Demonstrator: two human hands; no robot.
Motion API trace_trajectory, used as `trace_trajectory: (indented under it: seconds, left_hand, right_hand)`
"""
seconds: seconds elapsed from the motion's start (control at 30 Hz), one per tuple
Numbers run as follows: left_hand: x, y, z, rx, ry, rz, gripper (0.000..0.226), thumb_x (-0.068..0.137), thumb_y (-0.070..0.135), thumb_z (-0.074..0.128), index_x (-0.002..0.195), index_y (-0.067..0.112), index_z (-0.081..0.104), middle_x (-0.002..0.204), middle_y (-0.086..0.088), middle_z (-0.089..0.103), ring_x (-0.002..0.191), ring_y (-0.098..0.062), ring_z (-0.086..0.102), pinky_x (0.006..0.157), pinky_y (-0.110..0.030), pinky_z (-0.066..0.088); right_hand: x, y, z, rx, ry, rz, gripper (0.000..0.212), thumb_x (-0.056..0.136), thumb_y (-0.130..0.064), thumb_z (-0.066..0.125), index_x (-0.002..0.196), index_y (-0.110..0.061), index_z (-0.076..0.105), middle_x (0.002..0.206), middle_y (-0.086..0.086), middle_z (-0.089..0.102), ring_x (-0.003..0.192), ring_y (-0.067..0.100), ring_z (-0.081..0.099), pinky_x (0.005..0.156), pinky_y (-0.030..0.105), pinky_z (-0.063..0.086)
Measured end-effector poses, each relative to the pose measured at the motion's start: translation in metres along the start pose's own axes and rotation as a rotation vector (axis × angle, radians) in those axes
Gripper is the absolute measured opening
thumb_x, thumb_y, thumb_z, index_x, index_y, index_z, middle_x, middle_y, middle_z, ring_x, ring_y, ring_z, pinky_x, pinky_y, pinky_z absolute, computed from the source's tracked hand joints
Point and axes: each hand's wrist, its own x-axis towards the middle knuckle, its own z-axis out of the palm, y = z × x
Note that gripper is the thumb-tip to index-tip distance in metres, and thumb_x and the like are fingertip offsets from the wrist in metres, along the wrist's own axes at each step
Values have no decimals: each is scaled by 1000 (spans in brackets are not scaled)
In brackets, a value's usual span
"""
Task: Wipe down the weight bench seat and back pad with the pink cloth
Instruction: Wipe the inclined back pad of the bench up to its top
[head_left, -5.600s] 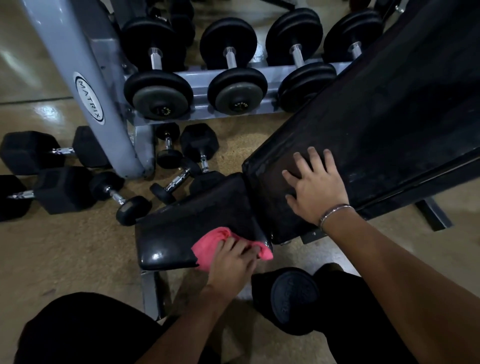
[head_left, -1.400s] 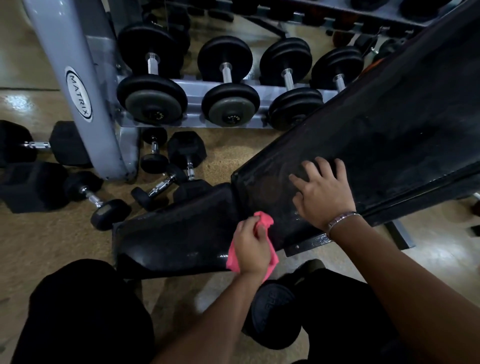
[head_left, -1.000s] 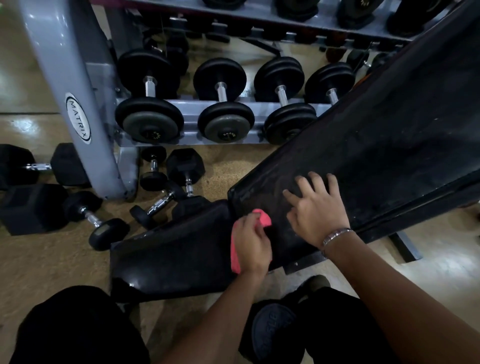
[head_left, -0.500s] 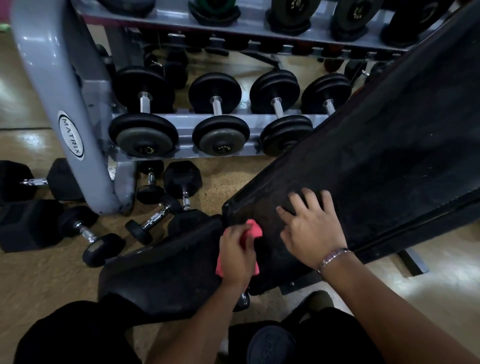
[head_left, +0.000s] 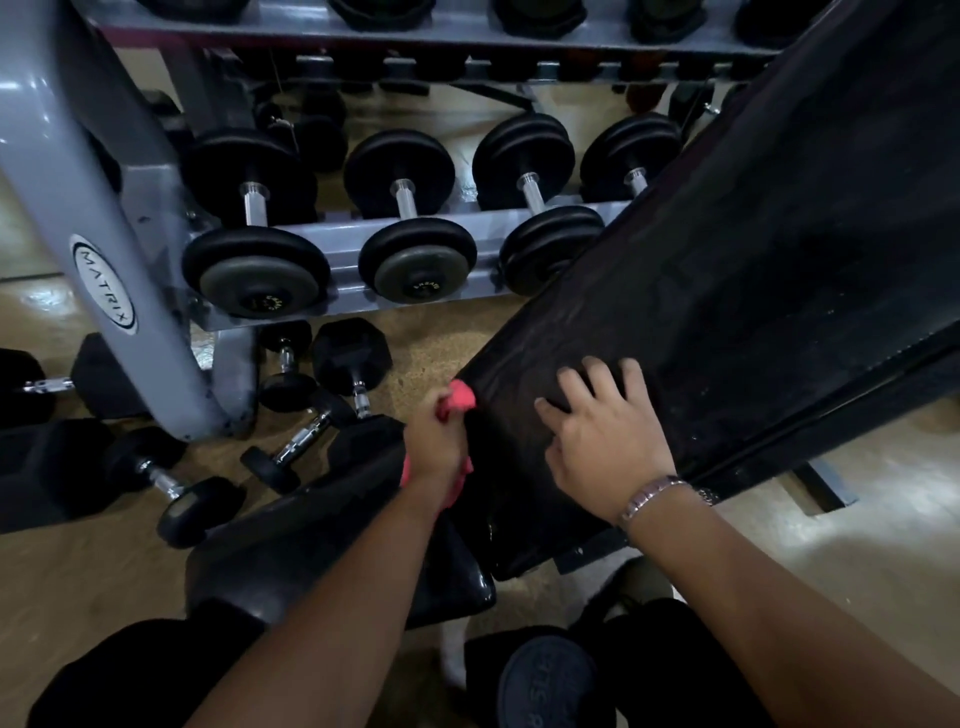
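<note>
Leftmost, a grey metal dumbbell rack (head_left: 104, 280) stands beyond the black padded bench seat (head_left: 291, 540), partly covered by the left forearm. The left hand (head_left: 436, 449) curls round a bunched pink cloth (head_left: 462, 397) at the lower edge of the inclined black back pad (head_left: 727, 312); the fist hides most of the cloth. The right hand (head_left: 608, 441) lies flat on that pad, fingers spread, holding nothing. The pad is cut off upper right.

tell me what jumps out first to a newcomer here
The pink cloth stands out, gripped in the left hand at the lower end of the back pad. Beside it the right hand rests on the pad. Behind, a grey Matrix dumbbell rack fills the upper left.
</note>
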Motion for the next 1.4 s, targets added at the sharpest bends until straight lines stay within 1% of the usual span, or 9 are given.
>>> trace_trajectory:
  seconds: [0.1,0.3,0.43,0.57,0.7,0.87,1.03,1.2,1.4]
  left_hand:
    - [26,33,5,-47,-27,-124,16,97,30,66,86,19,69,65,-2,65,46,-15,58,38,-25,43]
    - [-22,-4,-3,160,-82,386,9,95,14,68,100,19,74,105,9,70,104,-20,66,98,-23,45]
    - [5,11,3,81,-46,64,11,92,34,66,101,36,73,87,-4,76,83,-33,72,83,-42,60]
    - [11,45,17,105,-59,226,19,95,18,67,111,15,77,93,-7,76,84,-22,68,80,-12,51]
    - [-17,6,-10,281,-32,206,18,96,19,67,110,16,78,108,-3,75,101,-21,68,89,-24,45]
    - [20,45,11,23,-62,-6,18,99,33,63,97,21,76,57,-10,63,36,-16,54,39,-34,46]
    - [4,25,15,138,-16,199,12,92,18,61,97,20,73,97,2,71,84,-17,68,79,-35,55]
    - [17,27,8,120,-6,46,8,93,25,65,91,23,73,87,-1,73,75,-21,68,64,-26,54]
    - [-25,26,23,193,-19,456,7,91,16,65,87,17,71,93,3,70,91,-24,63,90,-41,47]
  right_hand:
    - [0,5,-2,47,27,-6,42,81,-42,60,118,-26,70,129,6,61,126,34,47,108,56,29]
    - [15,32,-17,80,185,13,33,75,-29,60,104,-26,75,117,3,67,112,32,56,102,52,36]
    - [14,44,-21,-49,127,68,31,75,-33,62,101,-24,77,129,11,61,120,39,50,103,58,30]
    - [13,44,-21,-81,110,69,33,78,-37,62,107,-27,75,133,10,59,123,38,49,103,58,27]
    - [17,45,-23,-81,105,78,32,75,-37,64,103,-27,76,127,9,62,120,38,50,101,57,29]
    - [14,40,-21,-82,82,88,33,77,-39,61,104,-28,75,124,6,62,121,38,47,101,54,27]
    - [18,41,-25,-90,60,82,32,79,-43,59,104,-30,75,124,4,60,123,37,46,103,55,27]
    - [18,42,-21,-89,84,78,33,80,-44,58,106,-32,75,125,3,60,125,37,44,105,57,24]
    - [17,45,-18,-53,120,58,36,79,-41,55,106,-29,75,123,5,62,124,37,46,107,58,25]
